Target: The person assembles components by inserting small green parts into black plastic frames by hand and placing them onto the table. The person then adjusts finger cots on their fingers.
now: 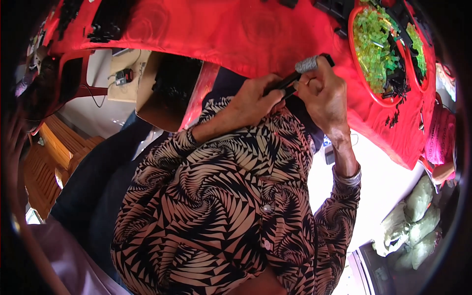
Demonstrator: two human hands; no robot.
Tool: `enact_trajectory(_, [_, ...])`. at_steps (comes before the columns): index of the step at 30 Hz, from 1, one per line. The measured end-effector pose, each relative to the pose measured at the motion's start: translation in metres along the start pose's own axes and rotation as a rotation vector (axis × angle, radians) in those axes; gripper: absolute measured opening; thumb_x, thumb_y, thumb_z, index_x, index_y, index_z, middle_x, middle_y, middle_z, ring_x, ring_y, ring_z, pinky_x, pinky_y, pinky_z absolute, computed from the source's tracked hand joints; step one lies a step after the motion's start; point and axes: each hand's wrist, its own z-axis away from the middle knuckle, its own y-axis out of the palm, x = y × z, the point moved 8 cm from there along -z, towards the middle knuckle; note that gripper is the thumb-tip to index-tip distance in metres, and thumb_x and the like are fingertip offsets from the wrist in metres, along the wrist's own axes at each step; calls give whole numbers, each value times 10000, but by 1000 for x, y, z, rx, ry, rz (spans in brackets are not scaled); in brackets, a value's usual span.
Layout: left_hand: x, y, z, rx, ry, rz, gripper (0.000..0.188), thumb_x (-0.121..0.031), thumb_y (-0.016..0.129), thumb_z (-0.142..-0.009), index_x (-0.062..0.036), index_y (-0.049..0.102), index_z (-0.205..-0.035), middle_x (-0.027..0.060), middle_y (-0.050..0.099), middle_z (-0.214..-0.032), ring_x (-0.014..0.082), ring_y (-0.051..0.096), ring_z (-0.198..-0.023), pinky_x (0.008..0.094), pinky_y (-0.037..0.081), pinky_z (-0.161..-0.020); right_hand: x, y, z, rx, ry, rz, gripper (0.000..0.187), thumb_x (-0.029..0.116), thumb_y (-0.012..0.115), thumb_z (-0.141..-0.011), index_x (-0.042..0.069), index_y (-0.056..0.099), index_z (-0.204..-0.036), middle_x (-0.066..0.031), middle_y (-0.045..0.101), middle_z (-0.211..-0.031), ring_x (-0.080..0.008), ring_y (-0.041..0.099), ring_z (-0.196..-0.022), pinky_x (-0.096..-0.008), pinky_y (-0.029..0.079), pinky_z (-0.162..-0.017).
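My left hand (254,100) is closed around one end of a long, narrow black part (290,79), thumb on the near side. Slanting up to the right, the part passes under the fingers of my right hand (325,101). Those fingers are bent and pinched together against it; whether they hold a smaller piece is hidden. A grey wrapping (306,65) covers one finger of my right hand. Both hands are held above my lap, at the near edge of the red-covered table (260,29).
At right, a red-rimmed tray (352,49) holds green and yellow translucent pieces (372,46) and black ones. A cardboard box (147,105) of black parts (177,81) stands at left. More black parts (109,19) lie at the far left. Pale bags (418,216) sit at lower right.
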Motion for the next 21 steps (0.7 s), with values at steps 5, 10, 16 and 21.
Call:
enact_trajectory(5, [-5,2,1,-3,65,-204,195,-97,504,-951,31,546,-1093,60,596,-695,110,553,-612,270,447,-565,0,-1,1,14,38,22,183,-43,594,-770,4,532,-935,-133,590,-624,-214,571,-474,-336,417,-456])
enact_trajectory(10, [-17,2,3,-90,218,-320,207,-164,535,-942,34,484,-979,223,576,-653,378,621,-631,425,460,-567,1,0,2,-6,3,23,195,-51,590,-761,-6,535,-943,-134,596,-626,-206,558,-459,-339,396,-437])
enact_trajectory(16, [-15,6,2,-46,143,-327,186,-117,536,-934,48,475,-994,260,586,-738,414,619,-746,452,448,-635,5,0,8,-51,-10,52,167,-66,589,-753,-10,509,-888,-161,564,-614,-274,562,-479,-367,409,-460])
enact_trajectory(21, [-14,6,0,-111,290,-322,175,-101,562,-906,48,530,-992,230,592,-679,373,628,-627,431,469,-602,0,1,11,-95,-2,119,163,-61,578,-753,7,520,-889,-174,573,-670,-335,581,-557,-411,432,-503])
